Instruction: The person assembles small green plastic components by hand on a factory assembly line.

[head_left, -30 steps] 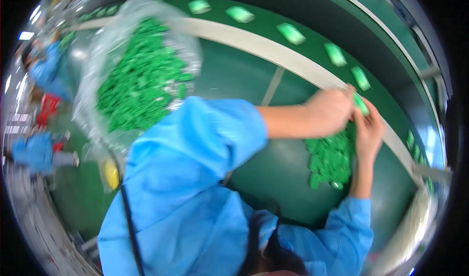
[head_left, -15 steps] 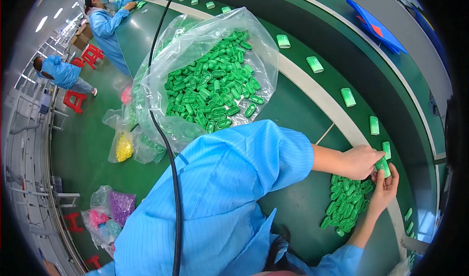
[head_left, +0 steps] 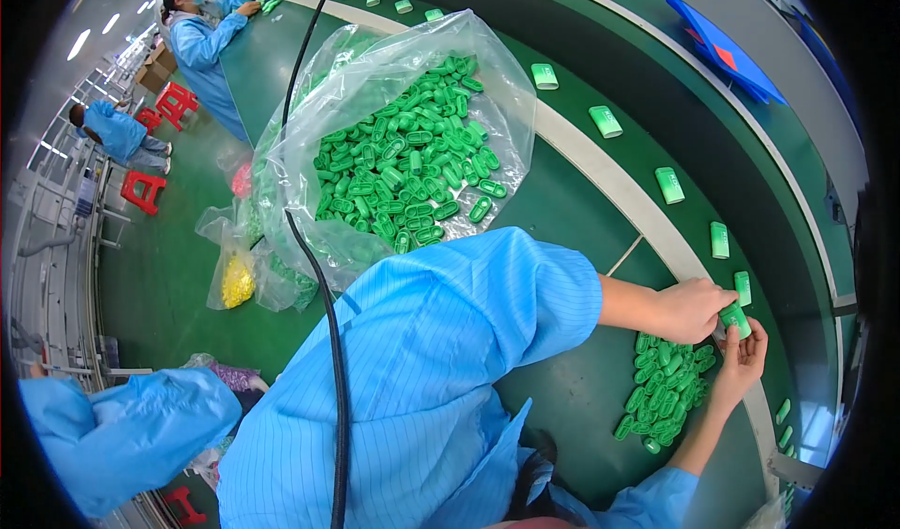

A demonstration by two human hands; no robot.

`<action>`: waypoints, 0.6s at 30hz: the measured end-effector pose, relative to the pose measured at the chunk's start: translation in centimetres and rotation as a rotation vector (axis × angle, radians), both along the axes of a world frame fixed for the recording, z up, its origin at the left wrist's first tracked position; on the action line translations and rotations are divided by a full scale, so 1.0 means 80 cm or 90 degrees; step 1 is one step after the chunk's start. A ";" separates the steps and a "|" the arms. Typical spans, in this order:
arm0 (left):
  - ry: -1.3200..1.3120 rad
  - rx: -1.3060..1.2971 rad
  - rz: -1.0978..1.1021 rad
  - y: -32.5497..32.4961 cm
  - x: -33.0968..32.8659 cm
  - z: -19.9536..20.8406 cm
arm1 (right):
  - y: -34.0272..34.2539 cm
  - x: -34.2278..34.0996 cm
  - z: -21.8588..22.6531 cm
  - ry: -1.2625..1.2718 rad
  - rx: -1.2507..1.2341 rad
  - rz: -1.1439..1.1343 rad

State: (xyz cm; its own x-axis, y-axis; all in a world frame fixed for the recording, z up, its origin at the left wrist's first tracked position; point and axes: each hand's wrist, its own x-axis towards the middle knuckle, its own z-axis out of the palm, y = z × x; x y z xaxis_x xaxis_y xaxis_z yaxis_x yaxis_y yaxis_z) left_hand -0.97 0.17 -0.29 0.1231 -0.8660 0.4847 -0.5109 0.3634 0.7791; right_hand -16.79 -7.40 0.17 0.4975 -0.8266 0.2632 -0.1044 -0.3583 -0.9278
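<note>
Out at the right, over the belt's pale edge, both my hands meet on one small green-and-white case (head_left: 736, 319). My left hand (head_left: 692, 310) reaches across, its fingers closed at the case's upper end; whether a separate piece sits under those fingertips is hidden. From below, my right hand (head_left: 742, 365) grips the same case between thumb and fingers. Just beside my hands, a loose pile of green oval caps (head_left: 664, 393) lies on the green table. Another case (head_left: 742, 288) stands on the belt right behind the held one.
A large clear plastic bag (head_left: 506, 70) full of green caps lies open on the table (head_left: 562, 220). Similar cases (head_left: 668, 185) are spaced along the curved belt. A black cable (head_left: 337, 388) hangs across the view. Another person's blue sleeve (head_left: 141, 426) is at lower left.
Another person's blue-sleeved arm has come in at the lower left, covering the bags on the floor there. My hands and the held case have barely moved.
</note>
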 end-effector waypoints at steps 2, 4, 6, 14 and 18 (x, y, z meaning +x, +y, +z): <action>0.006 0.012 -0.010 0.001 0.001 0.005 | -0.005 -0.003 -0.002 -0.018 0.000 0.003; -0.006 0.041 -0.020 0.002 0.000 0.006 | -0.008 -0.006 -0.005 -0.007 0.005 0.004; -0.016 0.072 -0.031 0.002 -0.005 0.003 | -0.007 -0.006 -0.008 0.005 0.014 0.004; -0.186 0.067 0.026 0.012 -0.016 0.020 | 0.020 0.006 0.004 0.034 -0.105 -0.077; -0.154 0.132 -0.028 -0.001 -0.010 0.022 | -0.013 -0.008 -0.008 0.014 -0.058 -0.058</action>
